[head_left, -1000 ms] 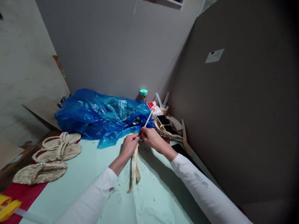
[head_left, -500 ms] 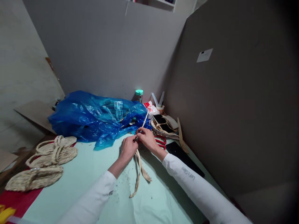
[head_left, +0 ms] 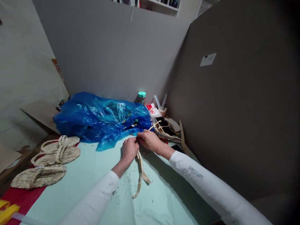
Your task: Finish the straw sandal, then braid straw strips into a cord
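Note:
My left hand (head_left: 129, 148) and my right hand (head_left: 149, 140) meet over the pale green table cover (head_left: 77, 184), both pinched on a twisted straw cord (head_left: 141, 170). Loose strands of the cord hang below my hands and trail on the cover toward me. Past my right hand, the twisted end lies low and runs toward the woven basket (head_left: 167, 132). Both arms wear white sleeves.
A crumpled blue plastic bag (head_left: 100, 117) lies behind my hands. Woven straw sandals (head_left: 47, 162) rest at the left on a red cloth. A teal-lidded jar (head_left: 141, 97) stands by the wall. Brown board panels close off the right and back.
The twisted end, which stood up above my right hand, now lies low toward the basket. The hanging strands have swung slightly. Both hands stay pinched together on the cord.

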